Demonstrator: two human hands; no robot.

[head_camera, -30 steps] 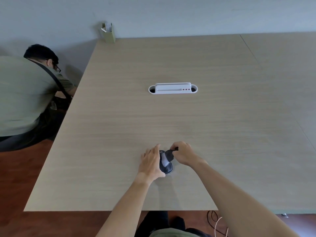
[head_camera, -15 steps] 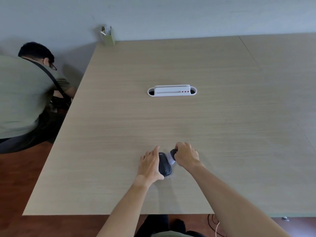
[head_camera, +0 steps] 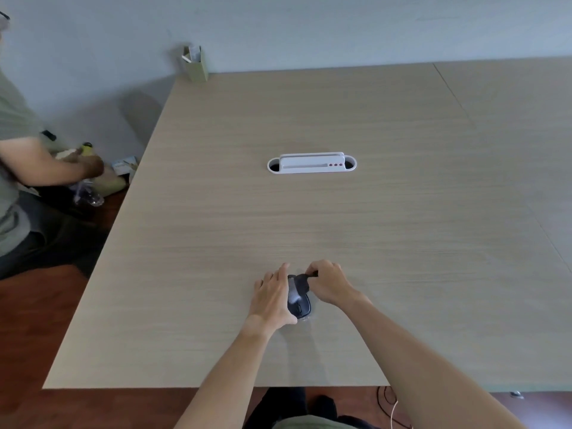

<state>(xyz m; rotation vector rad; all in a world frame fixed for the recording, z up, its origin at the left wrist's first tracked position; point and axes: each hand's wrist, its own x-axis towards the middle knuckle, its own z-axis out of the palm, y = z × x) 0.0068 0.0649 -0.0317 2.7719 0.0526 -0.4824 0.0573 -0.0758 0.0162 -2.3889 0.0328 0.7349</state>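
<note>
A dark computer mouse (head_camera: 301,306) lies on the wooden table (head_camera: 309,227) near its front edge. My left hand (head_camera: 272,297) rests against the mouse's left side with fingers straight and the thumb by its near end. My right hand (head_camera: 328,284) pinches a small dark brush-like tool (head_camera: 301,281) with a pale tip, held over the far part of the mouse. What lies under the tool's tip is hidden.
A white cable port (head_camera: 312,164) is set into the table's middle. A green pen holder (head_camera: 195,65) stands at the far left corner. Another person (head_camera: 18,168) crouches at the left beside the table among items on the floor. Cables (head_camera: 393,404) hang below the front edge.
My right hand has drawn the tool from the mouse's right side back over its far part. The person at the left has shifted and reaches toward the floor items.
</note>
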